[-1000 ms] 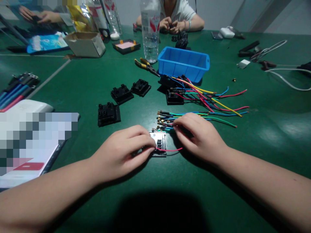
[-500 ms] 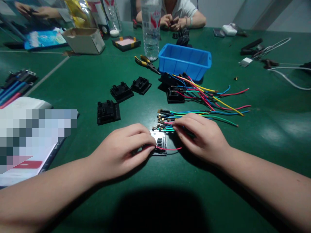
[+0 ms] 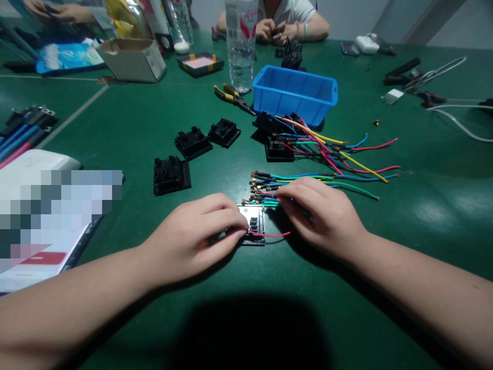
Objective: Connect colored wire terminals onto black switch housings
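Observation:
My left hand (image 3: 204, 226) is closed on a small black plastic housing (image 3: 259, 240), its fingertips covering the housing's left side. A red wire (image 3: 271, 235) runs out to the right from beneath those fingertips. Just up and to the right, my right hand (image 3: 323, 210) has thumb and forefinger pinched on a wire in a row of cut wires (image 3: 269, 178) with brass terminals at their left ends. The fingers partly hide which wire it is. Beyond lie several black housings (image 3: 169, 174), and a wired one (image 3: 278, 150) with coloured leads.
Behind the wires stand a blue bin (image 3: 292, 95), yellow-handled pliers (image 3: 233, 97) and a plastic bottle (image 3: 241, 56). A cardboard box (image 3: 133, 61) and a dark tray (image 3: 200, 64) are farther left. White cables (image 3: 442, 72) lie at right. Another person's hands (image 3: 275, 32) are across the table.
The view has shifted slightly. Both hands keep nearly the same places, the left at the black housing and the right at the row of wires.

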`<state>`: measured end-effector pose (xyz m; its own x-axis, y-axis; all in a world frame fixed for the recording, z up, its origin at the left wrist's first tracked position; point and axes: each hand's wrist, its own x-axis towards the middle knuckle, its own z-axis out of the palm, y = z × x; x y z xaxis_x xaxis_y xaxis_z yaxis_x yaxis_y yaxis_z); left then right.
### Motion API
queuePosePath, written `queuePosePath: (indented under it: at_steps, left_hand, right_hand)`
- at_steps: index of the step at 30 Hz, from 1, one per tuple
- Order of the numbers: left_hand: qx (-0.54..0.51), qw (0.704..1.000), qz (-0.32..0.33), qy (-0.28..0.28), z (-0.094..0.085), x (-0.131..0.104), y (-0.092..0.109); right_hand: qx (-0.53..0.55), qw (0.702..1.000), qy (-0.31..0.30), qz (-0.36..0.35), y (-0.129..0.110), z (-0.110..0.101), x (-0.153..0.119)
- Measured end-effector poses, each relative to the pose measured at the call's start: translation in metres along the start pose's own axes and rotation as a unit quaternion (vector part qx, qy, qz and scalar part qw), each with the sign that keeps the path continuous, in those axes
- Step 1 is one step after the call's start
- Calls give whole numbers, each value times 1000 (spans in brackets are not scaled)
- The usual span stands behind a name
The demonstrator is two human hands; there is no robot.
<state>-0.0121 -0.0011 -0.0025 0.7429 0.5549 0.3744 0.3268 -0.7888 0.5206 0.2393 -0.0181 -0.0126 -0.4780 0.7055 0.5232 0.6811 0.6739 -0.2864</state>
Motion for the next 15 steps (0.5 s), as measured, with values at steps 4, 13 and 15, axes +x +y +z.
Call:
queuePosePath:
  at_steps: [4,13,15]
  left_hand:
    - [3,1000,0,-1,0,1,1]
    - [0,1000,-1,-10,-2,0,0]
    - [-1,1000,-1,-11,-1,1,0]
  right_hand:
    - [8,999,49,-9,-5,-6,1]
    - [92,987,109,-75,-13,-21,1]
    - [75,989,57,-114,-13,-24,1]
